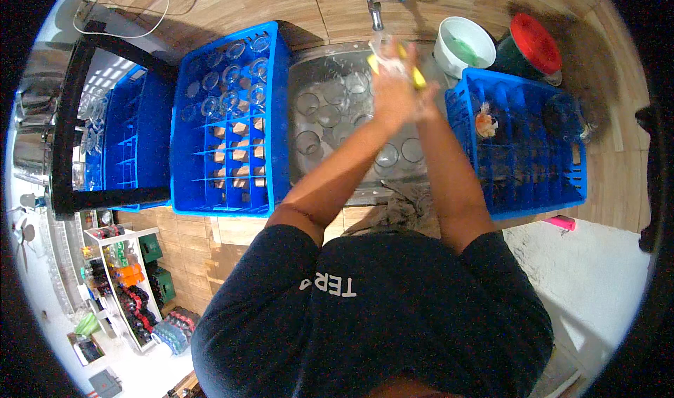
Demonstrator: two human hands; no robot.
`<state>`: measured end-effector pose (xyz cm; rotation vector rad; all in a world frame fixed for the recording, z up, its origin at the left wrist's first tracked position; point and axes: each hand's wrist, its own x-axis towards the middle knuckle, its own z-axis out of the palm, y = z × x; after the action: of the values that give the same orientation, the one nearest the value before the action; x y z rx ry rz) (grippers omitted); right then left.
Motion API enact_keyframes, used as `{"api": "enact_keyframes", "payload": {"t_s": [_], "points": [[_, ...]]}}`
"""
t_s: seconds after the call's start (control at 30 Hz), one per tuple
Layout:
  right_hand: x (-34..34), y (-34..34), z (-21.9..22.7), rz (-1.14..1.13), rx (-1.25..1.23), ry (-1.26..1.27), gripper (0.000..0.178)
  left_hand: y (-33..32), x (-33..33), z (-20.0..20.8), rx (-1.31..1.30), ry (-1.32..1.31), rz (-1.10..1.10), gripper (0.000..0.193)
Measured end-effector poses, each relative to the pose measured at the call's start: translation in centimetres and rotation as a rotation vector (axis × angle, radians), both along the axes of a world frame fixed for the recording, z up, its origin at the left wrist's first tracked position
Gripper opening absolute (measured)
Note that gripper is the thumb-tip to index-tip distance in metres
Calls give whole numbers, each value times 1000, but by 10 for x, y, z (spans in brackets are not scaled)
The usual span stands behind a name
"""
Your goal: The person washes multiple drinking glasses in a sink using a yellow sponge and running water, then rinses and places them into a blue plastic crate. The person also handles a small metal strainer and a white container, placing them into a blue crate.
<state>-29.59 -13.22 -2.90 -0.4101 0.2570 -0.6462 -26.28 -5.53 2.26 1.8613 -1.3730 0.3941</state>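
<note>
Nearest: sink (303,75) with several glasses (328,115) loose in it, so a fair number look left to do. Beside it, left: blue crate (188,145), far compartments hold glasses, near ones show none; looks partway. Sink's far end: left hand (393,92) and right hand (425,104) close together, blurred, around yellow sponge (419,78); can't tell which grips it, or if a glass is there too. Tap (377,17) just beyond.

The slim silver faucet (375,13) is glossy metal; the grey rectangular sink (303,76), duller metal. The round clear tumblers (307,103) are smooth glass. The yellow pad (419,78) looks matt but blurred. The blue rectangular crates (188,159) are smooth plastic; the black short-sleeved shirt (421,314), matt cloth.
</note>
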Motion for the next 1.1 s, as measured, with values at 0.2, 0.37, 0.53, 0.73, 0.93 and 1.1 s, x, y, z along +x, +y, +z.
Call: {"api": "enact_keyframes", "payload": {"t_s": [0.2,0.37,0.53,0.73,0.93,1.1], "points": [[6,15,-11,-619,-379,266,60,9,8,1,-50,382,-129,48],[-3,20,5,-749,-610,269,62,6,49,-11,309,1089,-214,40],[-18,35,5,-641,-1001,310,70,10,58,-33,745,886,-231,34],[-38,44,-37,-223,-1085,1081,77,1,99,-92,571,369,-22,42],[-48,46,-90,194,-1354,1495,81,-14,77,-77,704,689,-191,65],[-51,24,-112,533,-936,1275,77,-47,48,14,588,705,-311,64]]}}
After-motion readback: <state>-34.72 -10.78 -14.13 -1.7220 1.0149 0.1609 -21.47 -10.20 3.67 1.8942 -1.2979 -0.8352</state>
